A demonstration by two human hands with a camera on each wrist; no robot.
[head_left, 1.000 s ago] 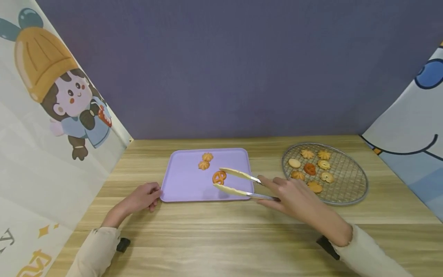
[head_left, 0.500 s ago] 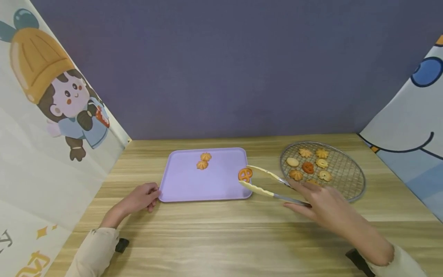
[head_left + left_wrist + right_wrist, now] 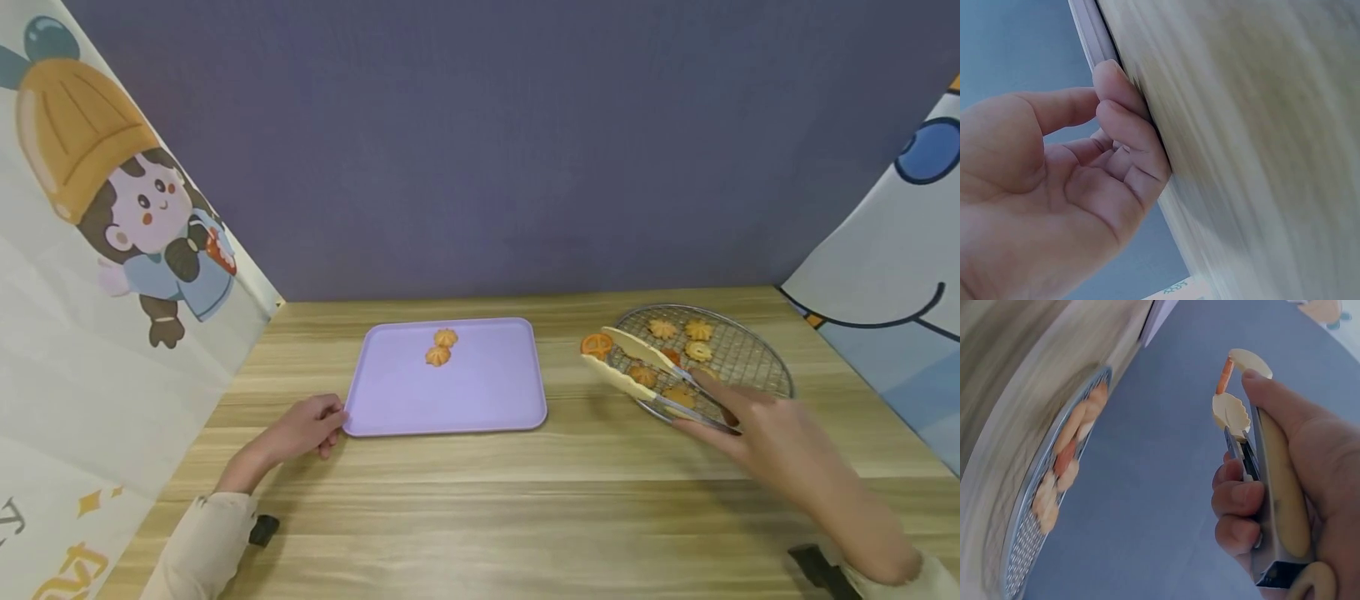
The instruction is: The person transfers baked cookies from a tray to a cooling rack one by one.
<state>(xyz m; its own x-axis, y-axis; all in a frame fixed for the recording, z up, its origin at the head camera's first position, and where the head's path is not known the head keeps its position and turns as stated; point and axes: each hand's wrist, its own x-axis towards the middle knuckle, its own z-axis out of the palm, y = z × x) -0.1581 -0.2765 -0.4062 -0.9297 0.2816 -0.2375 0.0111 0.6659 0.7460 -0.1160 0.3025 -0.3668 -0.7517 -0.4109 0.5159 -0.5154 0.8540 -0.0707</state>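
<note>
My left hand [image 3: 300,429] is at the near left corner of a lilac tray [image 3: 480,400], its thumb and curled index finger pinching the edge. Two ridged, star-shaped cookies [image 3: 438,356] lie touching in the tray's upper middle. My right hand [image 3: 780,442] grips metal tongs [image 3: 621,380] with cream scalloped tips. Between those tips an orange pretzel-shaped cookie [image 3: 596,345] is held off the surface, at the left rim of a round wire rack [image 3: 757,375]. In the right wrist view the pretzel [image 3: 1225,375] shows edge-on, above the table.
Several cookies of different shapes, among them a star-shaped one [image 3: 699,330] and a ring-shaped one [image 3: 699,351], lie on the rack, partly hidden by the tongs. The wooden table [image 3: 450,517] meets a dark blue-grey panel [image 3: 480,150] at the back. Printed cartoon panels stand on both sides.
My right hand has carried the pretzel in the tongs rightward, from over the tray to the rack's left side. The left hand stays at the tray corner.
</note>
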